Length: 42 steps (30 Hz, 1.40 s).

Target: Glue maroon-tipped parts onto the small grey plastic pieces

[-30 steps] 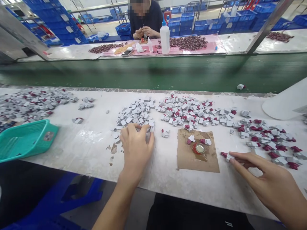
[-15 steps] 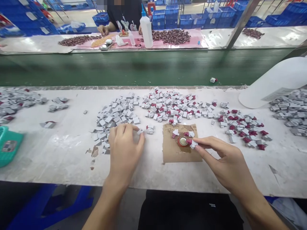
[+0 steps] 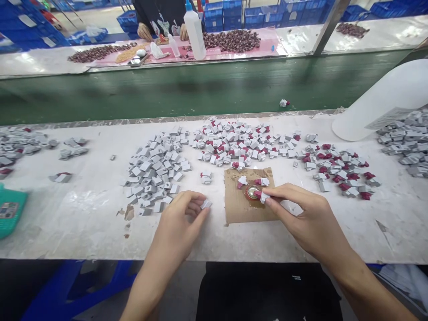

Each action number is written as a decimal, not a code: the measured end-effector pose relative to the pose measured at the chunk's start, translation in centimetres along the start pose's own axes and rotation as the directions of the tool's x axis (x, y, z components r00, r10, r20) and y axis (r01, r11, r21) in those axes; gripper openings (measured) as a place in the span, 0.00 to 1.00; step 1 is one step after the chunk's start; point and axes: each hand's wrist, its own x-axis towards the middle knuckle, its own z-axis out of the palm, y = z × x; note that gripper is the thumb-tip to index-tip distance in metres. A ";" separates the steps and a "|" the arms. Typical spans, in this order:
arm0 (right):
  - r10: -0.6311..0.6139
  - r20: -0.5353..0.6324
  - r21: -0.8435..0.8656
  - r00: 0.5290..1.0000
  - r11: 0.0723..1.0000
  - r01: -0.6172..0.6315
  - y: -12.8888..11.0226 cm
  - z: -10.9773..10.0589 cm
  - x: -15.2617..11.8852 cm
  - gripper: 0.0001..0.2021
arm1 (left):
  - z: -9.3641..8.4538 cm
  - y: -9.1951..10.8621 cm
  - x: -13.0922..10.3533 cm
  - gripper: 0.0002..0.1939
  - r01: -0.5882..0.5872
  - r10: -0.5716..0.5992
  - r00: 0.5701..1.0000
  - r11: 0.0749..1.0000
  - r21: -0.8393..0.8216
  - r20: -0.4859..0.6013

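My left hand (image 3: 182, 220) pinches a small grey plastic piece (image 3: 206, 204) between thumb and fingertips, just right of a heap of plain grey pieces (image 3: 157, 165). Between thumb and forefinger, my right hand (image 3: 301, 214) holds a grey-and-maroon plastic piece (image 3: 264, 197). Its maroon end is over a small round red-rimmed cap (image 3: 252, 192) with liquid in it. That cap rests on a square of brown cardboard (image 3: 240, 211), stained wet around it. Two more grey-and-maroon pieces, a left one (image 3: 242, 181) and a right one (image 3: 262, 182), lie on the cardboard behind the cap.
Heaps of grey-and-maroon pieces (image 3: 234, 140) lie behind the cardboard and to the right (image 3: 337, 169). A large white bottle (image 3: 384, 102) leans in at right; a green basket (image 3: 11, 209) stands at left. Beyond the green strip (image 3: 150, 96), a co-worker's hands (image 3: 144, 32) show.
My left hand has drawn away from the grey heap towards the cardboard, with a grey piece now in its fingertips. My right hand has brought its piece's maroon end over the cap.
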 end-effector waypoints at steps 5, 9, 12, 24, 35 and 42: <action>0.135 -0.044 0.217 0.990 0.968 -0.122 -0.2 -0.2 -0.1 0.05 | -0.2 1.3 0.5 0.12 0.044 -0.042 0.998 0.998 -0.040 0.052; 0.255 0.037 0.517 0.966 0.823 -0.237 -0.6 -0.2 0.1 0.07 | 0.8 4.6 0.4 0.11 0.072 -0.022 0.991 0.919 -0.387 0.131; 0.230 0.049 0.621 0.972 0.755 -0.210 -0.7 0.3 0.1 0.08 | 2.0 6.7 0.4 0.11 0.089 0.019 0.985 0.794 -0.602 0.170; 0.129 0.033 0.591 0.991 0.797 -0.123 -1.1 0.4 0.4 0.10 | 3.5 8.0 1.1 0.08 0.151 0.068 0.963 0.668 -0.729 0.262; 0.004 0.182 0.483 0.983 0.870 -0.093 -1.9 -1.3 2.8 0.11 | 1.8 8.0 2.8 0.05 -0.007 0.188 0.954 0.795 -0.607 0.235; 0.097 0.089 -0.105 0.991 0.991 -0.088 -0.6 -1.8 17.1 0.17 | -0.6 10.0 11.1 0.07 -0.174 0.176 0.984 0.963 -0.207 -0.009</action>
